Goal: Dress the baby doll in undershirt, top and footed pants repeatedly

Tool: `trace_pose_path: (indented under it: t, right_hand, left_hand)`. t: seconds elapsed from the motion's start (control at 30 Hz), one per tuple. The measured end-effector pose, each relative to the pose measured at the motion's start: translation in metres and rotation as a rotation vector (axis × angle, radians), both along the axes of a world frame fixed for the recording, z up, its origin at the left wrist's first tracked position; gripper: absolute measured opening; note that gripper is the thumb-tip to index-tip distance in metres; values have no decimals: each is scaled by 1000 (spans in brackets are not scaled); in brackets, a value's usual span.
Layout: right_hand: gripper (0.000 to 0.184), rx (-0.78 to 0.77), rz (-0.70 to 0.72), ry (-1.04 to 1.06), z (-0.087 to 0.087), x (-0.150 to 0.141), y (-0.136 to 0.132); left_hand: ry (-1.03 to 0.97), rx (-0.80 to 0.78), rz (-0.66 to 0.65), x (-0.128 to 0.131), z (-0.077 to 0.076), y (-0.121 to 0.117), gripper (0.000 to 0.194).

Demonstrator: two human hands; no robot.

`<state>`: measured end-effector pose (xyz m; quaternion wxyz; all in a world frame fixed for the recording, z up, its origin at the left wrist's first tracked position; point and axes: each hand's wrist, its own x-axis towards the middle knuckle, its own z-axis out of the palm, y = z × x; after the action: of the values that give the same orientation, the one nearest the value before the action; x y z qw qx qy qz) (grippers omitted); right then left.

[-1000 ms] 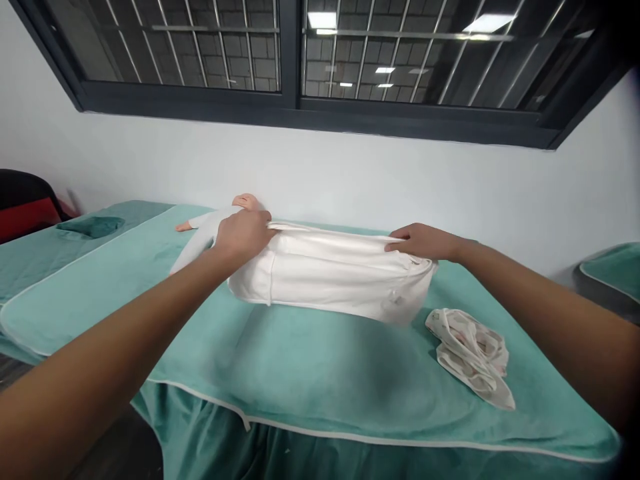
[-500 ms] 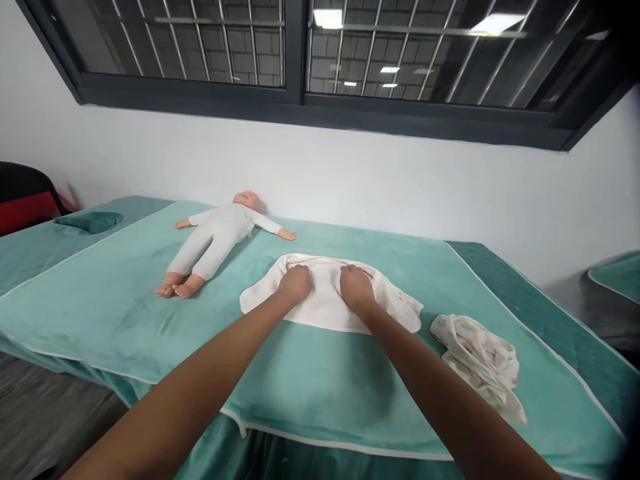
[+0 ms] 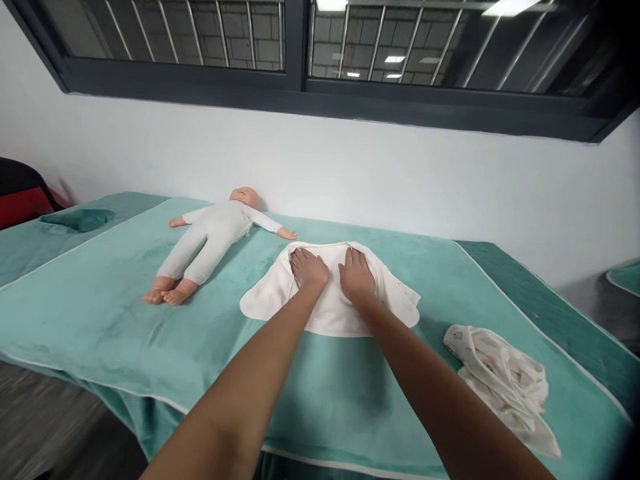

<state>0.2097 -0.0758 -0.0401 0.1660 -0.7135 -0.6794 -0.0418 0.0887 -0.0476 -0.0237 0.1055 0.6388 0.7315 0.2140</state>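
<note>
A white cloth garment [image 3: 330, 325] lies spread on the green bed cover, its rounded corners reaching out to both sides. My left hand [image 3: 309, 269] rests flat on the garment's left half, fingers stretched toward the wall. Beside it, my right hand [image 3: 357, 274] presses flat on the right half, with its fingers extended too. Neither hand grips the fabric. Left of the garment, a baby doll [image 3: 217, 233] in a white bodysuit lies on its back, arms spread; one doll hand is close to the garment's far left edge.
A crumpled white printed cloth [image 3: 503, 377] lies to the right on the green cover [image 3: 125, 320]. Behind the bed is a white wall [image 3: 350, 173] under a dark-framed barred window [image 3: 295, 87]. A red and black object [image 3: 23, 200] stands at the far left.
The garment was held stretched in the air between both hands, then lowered onto the cover. My fists have opened and now lie flat on it. The doll has come fully into view.
</note>
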Motion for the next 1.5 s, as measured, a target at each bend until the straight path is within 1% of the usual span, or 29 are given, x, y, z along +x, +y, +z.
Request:
trace_pose_path:
  t: [0.1,0.2,0.4,0.53,0.6,0.67,0.8,0.87,0.93,1.03,1.13,1.2,1.33,1.5]
  right_hand:
    - [60,-1,-5,-2,1,17,6]
    - [62,-16,-14,-6,-2,23,11]
    - [64,-122,-24,-16,-9,25,23]
    - [63,-183,-25,-36,-11,29,29]
    - [62,-167,-14,-71,-10,28,27]
    - [57,-128,26,-129,-6,22,23]
    - [42,-63,213,-285,2,4,14]
    - [40,-51,259,-354,3,-4,12]
    - [41,-39,254,-412,3,-11,11]
    - [45,-15,219,-486,0,-20,8]
    - [47,5,192,-541,-1,-26,5]
    - [47,12,188,-563,-1,-28,2]
    - [44,2,210,-557,3,-28,-5]
    - [36,-30,262,-461,4,-21,-13]
  left_hand:
    - [7,61,-98,-5,-6,3,63]
    - [39,92,-176,-16,-10,10,66]
    - [79,-15,-173,-30,-16,34,68]
    - [140,-43,-178,-30,-21,38,68]
    - [182,-34,-175,-28,-21,35,67]
    - [232,-8,-182,-23,-18,28,65]
    - [358,47,-258,-7,-12,14,53]
    - [424,52,-296,2,-11,8,51]
    - [482,50,-308,10,-14,4,51]
    - [544,41,-279,15,-22,-2,54]
    - [569,13,-220,11,-29,-7,54]
    - [569,-9,-184,7,-32,-12,54]
    - [559,-48,-160,1,-28,-23,54]
    - [538,-80,-200,-1,-14,-38,52]
